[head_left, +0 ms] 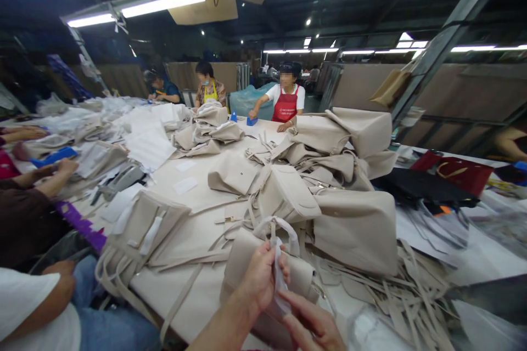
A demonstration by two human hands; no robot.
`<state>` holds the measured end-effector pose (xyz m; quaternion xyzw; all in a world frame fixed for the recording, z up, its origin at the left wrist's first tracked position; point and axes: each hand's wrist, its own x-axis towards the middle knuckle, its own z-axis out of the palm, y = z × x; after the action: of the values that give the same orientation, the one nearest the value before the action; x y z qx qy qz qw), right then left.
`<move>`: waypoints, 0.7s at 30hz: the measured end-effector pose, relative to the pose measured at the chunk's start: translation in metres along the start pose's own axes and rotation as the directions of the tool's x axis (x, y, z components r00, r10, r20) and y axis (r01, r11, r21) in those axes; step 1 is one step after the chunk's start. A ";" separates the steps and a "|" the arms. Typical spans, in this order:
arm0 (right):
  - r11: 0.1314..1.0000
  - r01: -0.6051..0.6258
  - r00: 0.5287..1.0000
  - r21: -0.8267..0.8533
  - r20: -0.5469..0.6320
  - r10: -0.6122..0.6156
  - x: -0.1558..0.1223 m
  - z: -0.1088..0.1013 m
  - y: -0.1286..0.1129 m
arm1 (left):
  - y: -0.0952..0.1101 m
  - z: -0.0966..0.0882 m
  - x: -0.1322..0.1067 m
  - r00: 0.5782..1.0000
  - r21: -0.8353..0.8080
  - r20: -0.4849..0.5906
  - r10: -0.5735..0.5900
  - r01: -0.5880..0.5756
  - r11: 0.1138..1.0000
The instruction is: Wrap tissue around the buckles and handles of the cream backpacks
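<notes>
Holding a white strip [279, 274], the left hand [263, 277] has its grip closed on the strip's upper part, thumb and fingers together. The right hand [315, 321] reaches its fingertips to the lower end; whether they pinch it, I cannot tell. The strip is at the front of the surface [201, 175], over a beige bag [241, 263] and beside its pale wrapped handle [293, 236]. Just right of this bag stands a larger beige bag [358, 230], with loose straps [405, 285] in a tangle nearer the edge. To the left, another bag [148, 225] lies with its straps drooping. Farther right are a black bag [428, 186] and a dark red bag [463, 173]. Across the surface, a co-worker in a red apron [285, 106] has one hand at a blue block [252, 120].
</notes>
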<state>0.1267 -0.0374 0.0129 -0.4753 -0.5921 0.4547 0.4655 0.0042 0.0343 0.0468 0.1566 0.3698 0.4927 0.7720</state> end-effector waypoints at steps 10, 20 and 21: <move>0.892 -0.340 0.895 0.299 -0.189 0.405 0.047 0.006 -0.026 | -0.002 0.001 -0.014 0.999 0.121 0.021 0.047 -0.049 0.991; 0.895 -0.388 0.897 0.222 -0.130 0.422 0.068 0.013 -0.026 | 0.001 -0.017 -0.009 0.991 0.374 0.005 0.134 -0.126 0.919; 0.918 -0.360 0.910 0.168 -0.155 0.385 0.069 0.012 -0.026 | 0.001 -0.018 -0.009 0.986 0.401 0.018 0.166 -0.160 0.902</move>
<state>0.1029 0.0259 0.0452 -0.5869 -0.4121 0.5285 0.4543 -0.0121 0.0251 0.0390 0.3375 0.4547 0.4706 0.6766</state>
